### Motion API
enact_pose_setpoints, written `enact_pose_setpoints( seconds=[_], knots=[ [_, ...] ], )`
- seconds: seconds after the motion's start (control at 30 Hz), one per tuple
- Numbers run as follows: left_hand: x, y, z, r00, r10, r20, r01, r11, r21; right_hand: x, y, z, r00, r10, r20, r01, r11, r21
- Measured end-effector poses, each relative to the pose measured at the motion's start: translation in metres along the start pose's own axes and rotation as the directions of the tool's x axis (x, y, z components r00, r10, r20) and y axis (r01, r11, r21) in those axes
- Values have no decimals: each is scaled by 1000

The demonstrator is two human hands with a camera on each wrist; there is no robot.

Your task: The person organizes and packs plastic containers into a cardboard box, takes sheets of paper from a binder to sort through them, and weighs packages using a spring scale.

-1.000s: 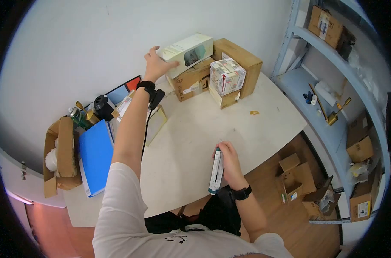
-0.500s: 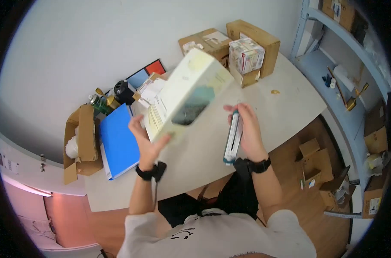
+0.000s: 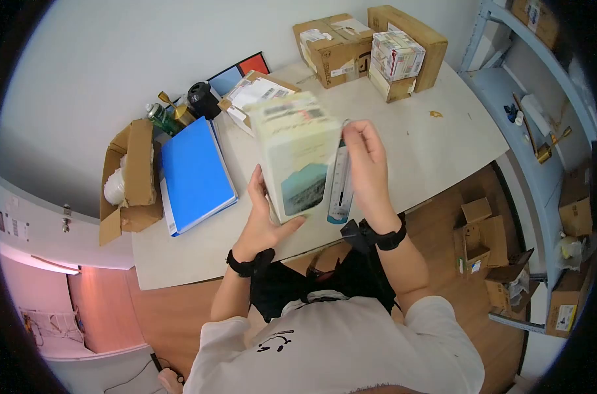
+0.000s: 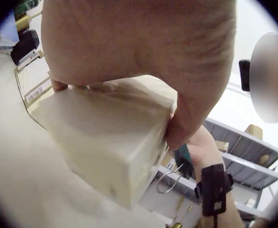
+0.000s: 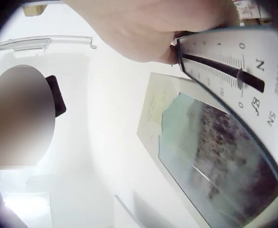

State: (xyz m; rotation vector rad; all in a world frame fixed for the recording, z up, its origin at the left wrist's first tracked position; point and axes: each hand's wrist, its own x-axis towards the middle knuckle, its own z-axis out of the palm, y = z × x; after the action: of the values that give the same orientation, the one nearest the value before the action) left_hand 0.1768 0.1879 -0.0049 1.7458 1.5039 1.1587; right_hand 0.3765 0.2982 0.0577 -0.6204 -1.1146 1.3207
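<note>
My left hand (image 3: 264, 220) grips the lower end of a pale carton (image 3: 278, 154), thumb on the front and fingers on the left side. A greenish-blue and dark picture panel (image 3: 303, 189) fills the carton's lower front. Tilted, the carton is held over the table's near part. My right hand (image 3: 370, 174) holds a flat spring scale (image 3: 340, 187) by its upper end, right beside the carton. In the right wrist view the scale's face (image 5: 224, 66) bears N and gf markings. A metal hook (image 4: 169, 183) shows near the right hand in the left wrist view.
On the table (image 3: 436, 151), a blue binder (image 3: 193, 174) and an open cardboard box (image 3: 135, 190) stand left. Behind them are a green bottle (image 3: 161, 119), a black container (image 3: 203, 100) and a flat parcel (image 3: 262, 88). Cardboard boxes (image 3: 334, 56) stand at the back; blue shelves (image 3: 508, 125) rise right.
My left hand has taken the carton from atop a cardboard box at the back and brought it to the near edge, turning it more upright. The scale is now beside the carton.
</note>
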Motion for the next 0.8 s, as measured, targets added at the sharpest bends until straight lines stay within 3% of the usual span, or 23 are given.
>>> enact_pose_setpoints(
  seconds=[0.07, 0.13, 0.17, 0.2, 0.23, 0.27, 0.37, 0.47, 0.57, 0.6, 0.67, 0.8],
  knots=[
    [1, 2, 2, 1000, -10, -26, 8, 998, -61, -8, -3, 7, 999, -24, 39, 25, 999, -39],
    [5, 9, 3, 985, -167, -41, 133, 891, -433, -14, -4, 13, 985, 68, 160, -71, 997, 13],
    [7, 18, 3, 984, -169, -50, 131, 891, -436, -16, -5, 16, 990, -13, 138, 16, 1000, -21],
    [10, 31, 3, 978, -70, -196, -2, 939, -344, -17, -7, 17, 989, -11, 149, 15, 1000, -22],
    [12, 41, 0, 944, 42, -328, -123, 965, -231, -16, -11, 15, 985, -88, 145, 101, 991, -85],
    [11, 48, -3, 941, 40, -337, -124, 965, -231, -16, -14, 12, 976, -165, 145, 186, 972, -147],
    [8, 65, -10, 867, 289, -405, -164, 934, 317, -14, -30, 7, 970, -198, 144, 223, 956, -190],
    [6, 67, -16, 853, 359, -378, -190, 889, 416, -8, -44, 0, 942, -303, 146, 334, 897, -290],
    [2, 74, -23, 852, 426, -304, -222, 820, 529, -3, -61, -3, 828, -446, 340, 559, 704, -438],
    [0, 75, -24, 854, 423, -304, -220, 821, 526, -1, -66, -1, 830, -443, 340, 556, 705, -440],
    [-3, 77, -25, 849, 437, -298, -201, 788, 582, 0, -76, 1, 747, -466, 473, 657, 624, -423],
    [-4, 80, -27, 824, 459, -333, -206, 789, 578, -3, -84, 7, 724, -443, 529, 679, 594, -431]
  ],
)
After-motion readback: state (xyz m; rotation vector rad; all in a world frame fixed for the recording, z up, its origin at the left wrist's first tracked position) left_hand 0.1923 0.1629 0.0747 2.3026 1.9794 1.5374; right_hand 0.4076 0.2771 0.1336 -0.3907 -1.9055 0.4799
